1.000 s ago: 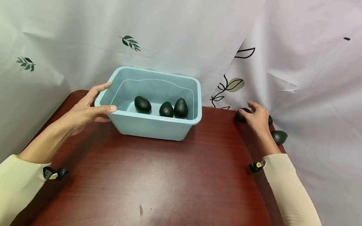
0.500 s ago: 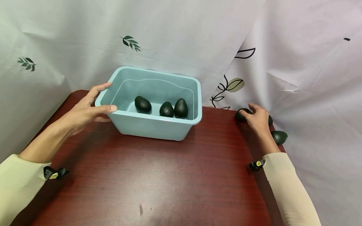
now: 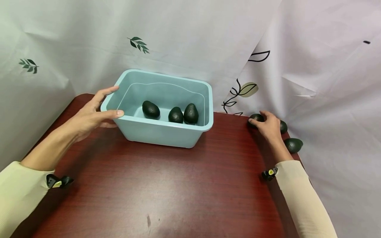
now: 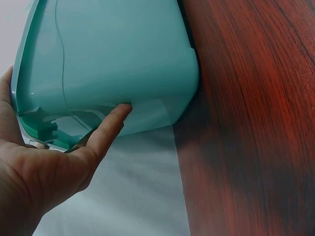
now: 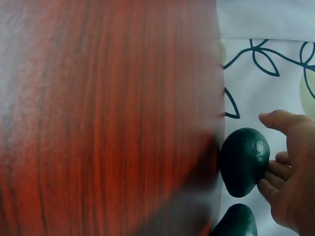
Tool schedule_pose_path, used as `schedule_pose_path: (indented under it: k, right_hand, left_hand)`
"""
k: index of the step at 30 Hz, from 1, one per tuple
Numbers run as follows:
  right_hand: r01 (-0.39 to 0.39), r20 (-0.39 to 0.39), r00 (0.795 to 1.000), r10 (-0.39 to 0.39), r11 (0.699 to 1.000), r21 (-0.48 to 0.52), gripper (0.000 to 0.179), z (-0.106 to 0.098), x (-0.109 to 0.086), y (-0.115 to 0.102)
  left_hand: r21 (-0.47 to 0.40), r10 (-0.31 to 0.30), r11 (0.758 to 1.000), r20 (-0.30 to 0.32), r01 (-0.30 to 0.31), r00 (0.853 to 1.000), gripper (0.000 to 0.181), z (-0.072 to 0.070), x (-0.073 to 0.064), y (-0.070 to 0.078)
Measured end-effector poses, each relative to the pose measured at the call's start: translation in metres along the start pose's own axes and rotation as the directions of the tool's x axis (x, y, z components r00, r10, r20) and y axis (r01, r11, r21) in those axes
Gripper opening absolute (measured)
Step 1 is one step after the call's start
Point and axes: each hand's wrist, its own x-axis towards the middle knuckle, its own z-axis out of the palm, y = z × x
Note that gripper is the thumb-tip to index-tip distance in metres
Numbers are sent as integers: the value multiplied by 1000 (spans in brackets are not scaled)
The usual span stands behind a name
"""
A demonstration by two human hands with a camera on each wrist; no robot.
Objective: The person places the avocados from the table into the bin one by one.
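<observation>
At the left end of the light blue plastic tub (image 3: pixel 160 132), my left hand (image 3: pixel 89 114) holds the rim, thumb over the front corner. One finger (image 4: pixel 110 125) lies against the tub's outside wall in the left wrist view. Inside the tub are three dark green avocados (image 3: pixel 151 110). My right hand (image 3: pixel 269 127) is over another avocado (image 3: pixel 256 117) near the table's back right corner. In the right wrist view the thumb stands apart from this avocado (image 5: pixel 244 160), while loosely bent fingers (image 5: pixel 276 179) are beside it; contact is unclear.
Two more avocados lie along the table's right edge, one (image 3: pixel 283 127) partly behind my right hand and one (image 3: pixel 294 145) nearer my forearm. The reddish wooden table (image 3: pixel 166 185) meets a printed white cloth (image 3: pixel 184 36) behind and at the sides.
My right hand has lowered slightly and shifted a little toward me, its thumb coming further down across the avocado. The left hand and tub stay the same.
</observation>
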Motion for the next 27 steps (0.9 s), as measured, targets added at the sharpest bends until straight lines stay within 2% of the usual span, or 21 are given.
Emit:
schedule_pose_path:
  k: [7, 19, 27]
  right_hand:
    - [6, -4, 1000, -6, 1000, -13, 60, 0, -1, 1]
    - [41, -29, 999, -41, 999, 0, 70, 5, -2, 6]
    - [-23, -23, 999, 23, 1000, -7, 67, 3, -6, 4]
  left_hand:
    - [-1, 1, 1000, 0, -1, 1000, 84, 0, 0, 0]
    - [5, 5, 1000, 0, -5, 1000, 84, -1, 0, 0]
    - [6, -1, 1000, -4, 1, 1000, 84, 0, 0, 0]
